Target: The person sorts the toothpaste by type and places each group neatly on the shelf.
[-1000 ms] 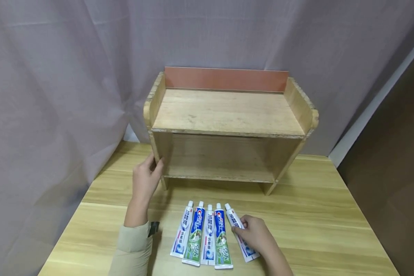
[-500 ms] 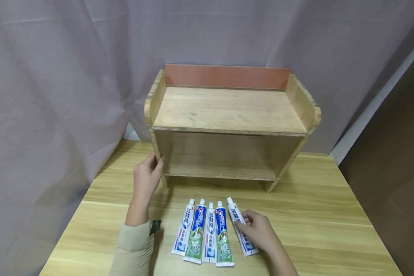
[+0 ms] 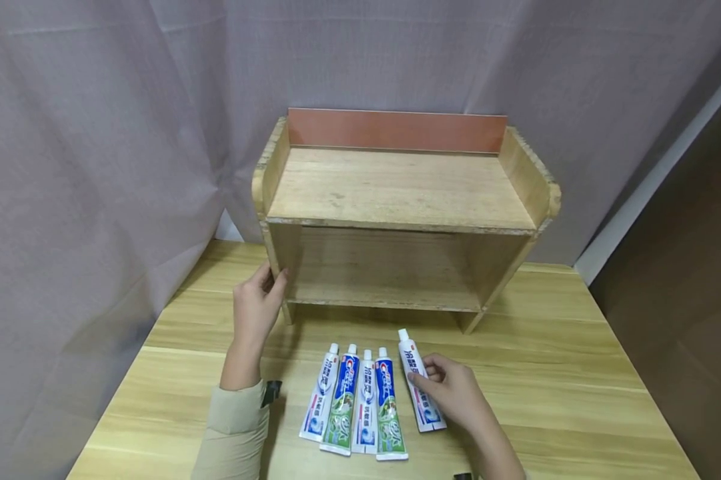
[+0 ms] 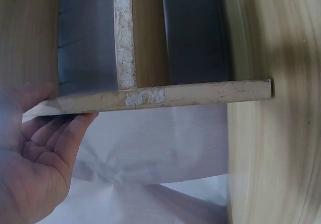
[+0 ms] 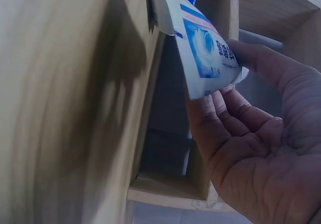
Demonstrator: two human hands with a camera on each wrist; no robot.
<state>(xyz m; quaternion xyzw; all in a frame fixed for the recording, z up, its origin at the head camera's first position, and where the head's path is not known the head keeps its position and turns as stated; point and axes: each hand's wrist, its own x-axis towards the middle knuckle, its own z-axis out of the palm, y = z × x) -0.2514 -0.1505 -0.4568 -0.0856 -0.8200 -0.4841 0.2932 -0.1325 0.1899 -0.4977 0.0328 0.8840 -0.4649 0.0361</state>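
My right hand [image 3: 455, 392] pinches a white and blue toothpaste tube [image 3: 413, 365] between thumb and fingers, its cap pointing at the shelf. In the right wrist view, the tube [image 5: 203, 50] is lifted off the tabletop, with a shadow below. To its left, several toothpaste tubes lie side by side: two white ones [image 3: 318, 398] alternate with two blue and green ones [image 3: 344, 400], caps pointing away from me. My left hand [image 3: 255, 310] grips the left side panel of the small wooden shelf [image 3: 396, 190]; in the left wrist view the panel [image 4: 200, 94] sits between thumb and fingers.
The two-tier shelf stands at the back of the wooden table [image 3: 552, 373], with a reddish back strip [image 3: 396, 130] along its top. Grey curtain [image 3: 366, 53] hangs behind and to the left. A dark brown panel [image 3: 684, 267] borders the table's right side.
My right hand has moved the held toothpaste tube forward, toward the shelf, and straightened it slightly. My left hand keeps its grip on the panel, and the row of tubes stays put.
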